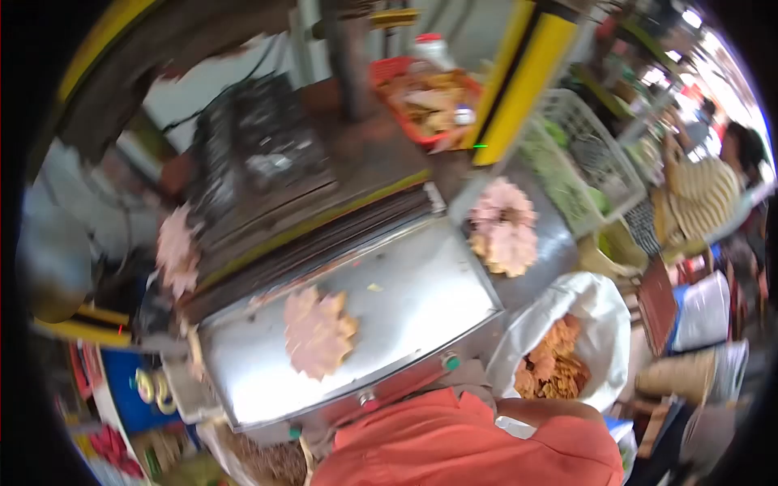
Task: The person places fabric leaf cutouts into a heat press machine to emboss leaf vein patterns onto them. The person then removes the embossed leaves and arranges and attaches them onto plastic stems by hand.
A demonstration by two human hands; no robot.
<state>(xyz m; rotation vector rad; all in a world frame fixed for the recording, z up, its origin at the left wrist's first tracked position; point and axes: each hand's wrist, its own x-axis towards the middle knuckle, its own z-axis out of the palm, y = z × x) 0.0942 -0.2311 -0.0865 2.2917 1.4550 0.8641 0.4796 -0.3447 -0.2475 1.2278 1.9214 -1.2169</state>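
Note:
Neither my left hand nor my right hand shows in the head view. A pink, scallop-edged stack of flat pieces (318, 332) lies on the shiny metal tray (405, 300) in front of me. To the right of the tray, a ring-like pile of pink pieces (504, 227) rests on a grey surface. Another pink bunch (177, 251) is at the tray's left. A white sack (606, 324) at the lower right holds orange and brown pieces (555, 360).
Behind the tray stands a dark machine (259, 154) with a yellow-black post (515, 77) at its right. A red basket (385, 73), a pale crate (600, 138) and a person in a striped top (701, 198) are farther back. Green buttons (450, 361) line the front panel.

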